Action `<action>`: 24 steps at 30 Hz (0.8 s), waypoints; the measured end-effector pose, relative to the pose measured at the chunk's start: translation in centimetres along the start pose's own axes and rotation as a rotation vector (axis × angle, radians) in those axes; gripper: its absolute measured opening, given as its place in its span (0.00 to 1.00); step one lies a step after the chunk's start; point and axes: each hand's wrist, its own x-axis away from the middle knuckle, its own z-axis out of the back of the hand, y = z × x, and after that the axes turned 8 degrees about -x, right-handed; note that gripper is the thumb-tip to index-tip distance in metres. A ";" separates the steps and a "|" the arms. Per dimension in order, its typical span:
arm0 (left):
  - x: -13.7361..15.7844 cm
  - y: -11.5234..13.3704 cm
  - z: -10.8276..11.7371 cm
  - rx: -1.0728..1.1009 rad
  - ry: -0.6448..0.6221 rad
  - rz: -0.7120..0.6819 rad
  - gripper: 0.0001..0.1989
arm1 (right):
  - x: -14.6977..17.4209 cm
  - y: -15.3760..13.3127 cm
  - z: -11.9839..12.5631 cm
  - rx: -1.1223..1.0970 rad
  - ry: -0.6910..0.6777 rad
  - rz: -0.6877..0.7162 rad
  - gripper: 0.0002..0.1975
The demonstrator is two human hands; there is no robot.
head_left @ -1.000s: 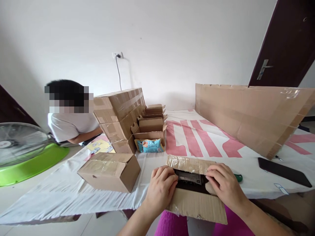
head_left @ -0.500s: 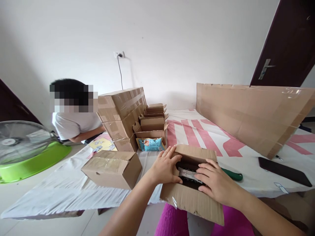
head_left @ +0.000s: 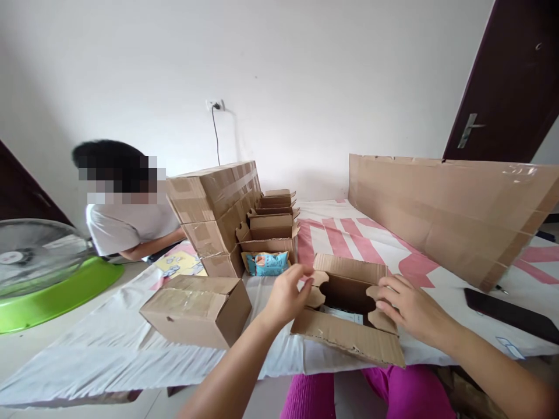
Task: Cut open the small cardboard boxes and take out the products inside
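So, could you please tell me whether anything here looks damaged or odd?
Yes, slightly: the near flap of the open cardboard box between the left hand and right hand has a ragged edge, as if torn. Nothing looks spilled.

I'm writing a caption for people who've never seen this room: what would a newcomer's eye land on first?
Probably the open cardboard box near the table's front edge, between the left hand and right hand. The bright green fan at the picture's left edge comes next, then the blue packet in front of the row of open boxes.
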 end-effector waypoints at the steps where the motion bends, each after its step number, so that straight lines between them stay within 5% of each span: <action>1: -0.5 0.8 -0.3 0.011 -0.086 -0.110 0.09 | -0.5 -0.3 -0.2 -0.030 -0.041 0.015 0.10; 5: -3.0 3.7 -1.7 -0.223 -0.443 -0.418 0.07 | -2.9 -1.6 -1.1 -0.028 -0.301 0.054 0.08; 9: -4.0 3.4 -1.3 -0.484 -0.431 -0.386 0.12 | -3.5 -1.7 -0.5 0.040 -0.313 0.114 0.13; 14: -2.9 0.7 1.4 -0.250 -0.381 -0.086 0.05 | -2.5 -0.6 2.8 -0.061 -0.223 0.115 0.15; 17: -1.4 -1.1 1.4 -0.147 -0.403 0.005 0.12 | -1.3 0.5 4.0 -0.150 -0.279 0.018 0.13; 21: 1.4 -3.6 -1.9 0.334 -0.191 0.356 0.19 | 1.3 1.8 2.9 -0.248 -0.423 -0.275 0.09; 24: 4.0 -4.5 -5.5 0.671 -0.020 0.583 0.24 | 2.8 2.5 1.3 -0.244 -0.439 -0.354 0.11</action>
